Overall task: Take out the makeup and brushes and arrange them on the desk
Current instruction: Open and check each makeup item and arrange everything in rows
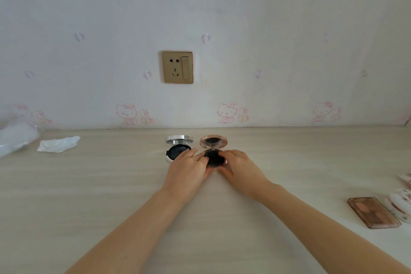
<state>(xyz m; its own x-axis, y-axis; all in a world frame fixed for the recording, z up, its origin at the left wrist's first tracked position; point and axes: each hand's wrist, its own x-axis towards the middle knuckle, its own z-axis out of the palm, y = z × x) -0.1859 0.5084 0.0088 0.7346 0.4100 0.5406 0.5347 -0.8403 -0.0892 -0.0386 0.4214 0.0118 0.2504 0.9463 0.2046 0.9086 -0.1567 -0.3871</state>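
Observation:
Two round cushion compacts stand open side by side near the back of the pale wooden desk (111,196). The silver compact (176,150) is on the left, its lid up and a black puff inside. Right of it sits the rose-gold compact (214,151), mirror lid raised. My left hand (189,169) touches the rose-gold compact's left rim with thumb and fingertips, partly covering the silver one. Across from it, my right hand (239,165) holds the base from the right side, fingers curled round its edge.
A brown eyeshadow palette (373,212) lies at the right edge beside a white patterned pouch (400,204). A crumpled tissue (57,144) and a clear plastic bag (15,138) lie at the far left. A gold wall socket (177,67) sits above the desk.

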